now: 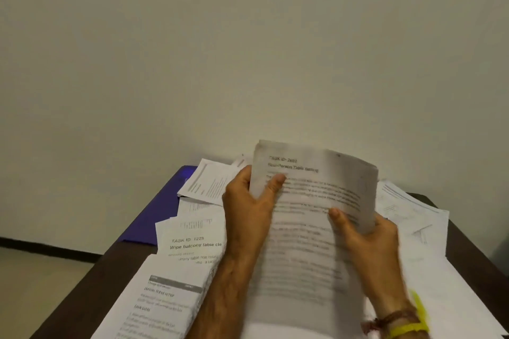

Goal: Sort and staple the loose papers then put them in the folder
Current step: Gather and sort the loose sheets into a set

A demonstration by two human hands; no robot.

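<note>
A bunch of papers is held up in the air over the table, in the middle of the view. The pages are blurry, but the top line starts with "TASK ID". The top edge of the bunch curls over a little at the right.

The left hand grips the left edge of the bunch, with the thumb pressed on the front page and the fingers tucked behind. The right hand holds the right side, its thumb on the front page and the other fingers hidden behind the paper. The right wrist wears a yellow band and a brown thread.

Under the hands, lots of loose sheets lie all over the dark table. One sheet on the left reads "TASK ID 1228" and "Wipe balcony table". More white sheets lie spread out on the right side.

A purple folder lies flat at the far left of the table, partly under the loose sheets.

Behind the table stands a plain pale wall
</note>
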